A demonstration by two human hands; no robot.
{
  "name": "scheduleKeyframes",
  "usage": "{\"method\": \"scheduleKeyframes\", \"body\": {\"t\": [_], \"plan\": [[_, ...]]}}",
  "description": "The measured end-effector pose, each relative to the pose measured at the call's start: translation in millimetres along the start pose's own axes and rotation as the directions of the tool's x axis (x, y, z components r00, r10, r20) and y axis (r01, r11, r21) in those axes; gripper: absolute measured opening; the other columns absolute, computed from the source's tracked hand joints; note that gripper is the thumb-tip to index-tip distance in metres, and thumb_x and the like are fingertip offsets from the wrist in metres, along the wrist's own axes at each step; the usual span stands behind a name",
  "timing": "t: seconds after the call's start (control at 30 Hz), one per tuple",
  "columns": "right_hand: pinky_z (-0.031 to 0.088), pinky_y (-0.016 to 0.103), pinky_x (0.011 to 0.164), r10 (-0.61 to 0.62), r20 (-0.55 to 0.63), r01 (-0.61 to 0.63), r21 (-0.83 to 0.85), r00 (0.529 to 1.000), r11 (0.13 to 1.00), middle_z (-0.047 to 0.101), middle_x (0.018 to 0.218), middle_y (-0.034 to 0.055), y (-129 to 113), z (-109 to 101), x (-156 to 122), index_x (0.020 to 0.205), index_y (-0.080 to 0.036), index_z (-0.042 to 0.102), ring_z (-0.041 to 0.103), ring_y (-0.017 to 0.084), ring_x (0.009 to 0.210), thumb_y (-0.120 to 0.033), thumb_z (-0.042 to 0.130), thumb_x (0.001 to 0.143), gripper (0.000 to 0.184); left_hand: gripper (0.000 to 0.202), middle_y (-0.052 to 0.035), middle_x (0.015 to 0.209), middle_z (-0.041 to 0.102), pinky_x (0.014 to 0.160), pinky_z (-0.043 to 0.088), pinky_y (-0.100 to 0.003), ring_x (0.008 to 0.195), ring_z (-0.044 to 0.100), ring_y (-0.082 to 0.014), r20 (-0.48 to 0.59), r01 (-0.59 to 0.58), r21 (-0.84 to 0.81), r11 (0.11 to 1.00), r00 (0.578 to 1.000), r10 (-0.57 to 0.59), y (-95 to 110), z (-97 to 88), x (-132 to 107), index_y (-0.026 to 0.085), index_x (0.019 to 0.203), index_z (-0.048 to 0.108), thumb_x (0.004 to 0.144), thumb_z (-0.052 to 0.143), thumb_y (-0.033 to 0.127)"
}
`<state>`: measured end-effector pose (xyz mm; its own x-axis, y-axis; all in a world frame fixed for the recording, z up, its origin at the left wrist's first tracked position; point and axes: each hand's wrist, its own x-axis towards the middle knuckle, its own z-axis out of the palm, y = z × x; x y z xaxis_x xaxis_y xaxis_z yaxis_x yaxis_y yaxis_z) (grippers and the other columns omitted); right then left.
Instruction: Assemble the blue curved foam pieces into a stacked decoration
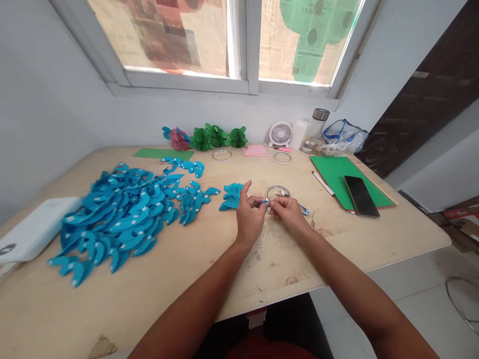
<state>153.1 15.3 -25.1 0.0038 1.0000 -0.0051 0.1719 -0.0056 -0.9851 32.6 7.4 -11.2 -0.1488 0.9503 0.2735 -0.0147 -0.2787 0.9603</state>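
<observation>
My left hand [250,214] and my right hand [287,211] meet over the middle of the table. Between their fingertips is a small blue paper piece [264,202], pinched from both sides; a whitish spot shows on it, too small to make out. Just left of my left hand lies a little stack of blue paper pieces [231,196]. Behind my fingers a tape roll [277,191] lies flat. Partly hidden by my right hand is a blue-handled tool [304,210], its kind unclear.
A large heap of blue paper cutouts [119,209] with white squares covers the left side, beside a white box-like device [41,227]. Green paper ornaments [217,137], a small fan [280,134] and a glass bottle [313,132] line the wall. A phone [361,196] rests on green sheets [331,172] at right.
</observation>
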Motion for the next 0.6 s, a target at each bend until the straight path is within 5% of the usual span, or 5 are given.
{"method": "scheduleKeyframes", "body": {"t": [0.33,0.6], "plan": [[0.032,0.021,0.043,-0.018,0.008,0.019,-0.139,1.000,0.990,0.057,0.050,-0.0020,13,-3,5,0.059,-0.016,0.060,0.045,0.009,0.043,-0.030,0.054,0.071,0.020,0.062,0.0018,0.070,0.063,0.068,0.047,-0.026,0.070,0.061,-0.0136,-0.024,0.024,-0.014,1.000,0.999,-0.024,1,-1.1,-1,0.020,0.123,0.044,0.065,0.061,0.008],[0.038,0.022,0.052,-0.113,-0.022,0.110,-0.112,0.993,0.988,0.059,0.057,-0.0018,10,-3,3,0.068,-0.017,0.062,0.050,0.011,0.053,-0.029,0.052,0.075,0.017,0.072,0.0009,0.074,0.065,0.044,0.040,-0.017,0.052,0.055,-0.0082,-0.032,0.241,-0.156,0.958,0.968,-0.249,-3,-1.6,1,0.020,0.129,0.037,0.063,0.064,0.014]]}}
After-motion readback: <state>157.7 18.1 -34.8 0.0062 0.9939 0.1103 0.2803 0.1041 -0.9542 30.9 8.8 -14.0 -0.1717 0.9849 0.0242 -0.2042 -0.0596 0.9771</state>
